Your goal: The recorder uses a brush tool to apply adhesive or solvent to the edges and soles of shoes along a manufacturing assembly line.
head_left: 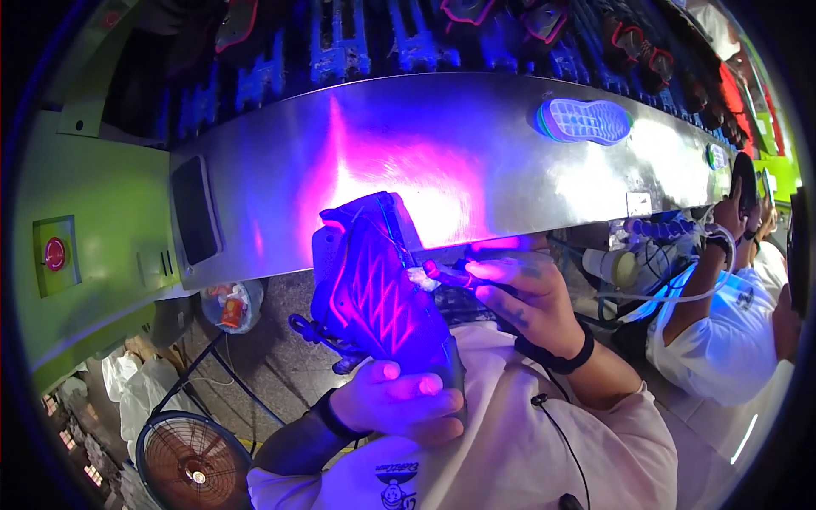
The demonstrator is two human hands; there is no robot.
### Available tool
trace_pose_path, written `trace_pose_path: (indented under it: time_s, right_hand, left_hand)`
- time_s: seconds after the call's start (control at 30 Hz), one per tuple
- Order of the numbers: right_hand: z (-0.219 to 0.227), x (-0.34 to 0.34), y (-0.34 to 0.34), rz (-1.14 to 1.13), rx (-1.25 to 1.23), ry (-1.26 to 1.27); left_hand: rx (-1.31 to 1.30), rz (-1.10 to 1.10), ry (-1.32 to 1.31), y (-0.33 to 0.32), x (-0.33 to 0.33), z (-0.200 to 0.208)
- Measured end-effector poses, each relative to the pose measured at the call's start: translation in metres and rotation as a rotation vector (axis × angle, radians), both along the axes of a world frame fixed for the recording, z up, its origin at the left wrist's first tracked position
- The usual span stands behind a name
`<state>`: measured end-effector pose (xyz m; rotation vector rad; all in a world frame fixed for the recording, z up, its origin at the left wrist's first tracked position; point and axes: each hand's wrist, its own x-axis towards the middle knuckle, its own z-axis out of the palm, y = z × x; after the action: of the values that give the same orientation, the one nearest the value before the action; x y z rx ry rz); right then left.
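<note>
My left hand (406, 401) is closed round the heel end of a dark shoe upper (365, 293) with glowing pink criss-cross lines, lit blue-violet. The upper is raised off the bench, its toe end toward the far side and its laces hanging at the left. In my right hand (535, 302), pinched between fingers and thumb, is a small brush (446, 275) with a pale, whitish tip. That tip meets or nearly meets the upper's right edge; contact is hard to tell in this light.
A metal bench (272, 161) runs across, carrying a pale shoe sole (586, 121) and a dark flat tablet-like slab (195, 211). Beyond it is a blue slatted rack (340, 47) with shoes. A fan (194, 463) stands lower left; a co-worker's arm (693, 285) is at right.
</note>
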<state>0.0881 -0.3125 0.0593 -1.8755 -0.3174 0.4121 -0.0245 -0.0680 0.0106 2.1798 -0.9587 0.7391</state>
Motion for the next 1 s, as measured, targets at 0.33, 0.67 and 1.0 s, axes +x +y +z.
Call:
trace_pose_path:
  time_s: [0.33, 0.67, 1.0]
  right_hand:
    - [0.034, -0.021, -0.028, -0.003, -0.089, 0.000]
    - [0.064, -0.029, -0.040, -0.046, -0.076, -0.104]
    - [0.090, -0.035, -0.044, -0.070, -0.056, -0.209]
  left_hand:
    - [0.166, 0.013, 0.019, 0.005, 0.003, 0.011]
    - [0.156, 0.100, 0.107, -0.021, 0.025, 0.042]
    - [-0.012, 0.331, 0.064, -0.051, 0.064, 0.076]
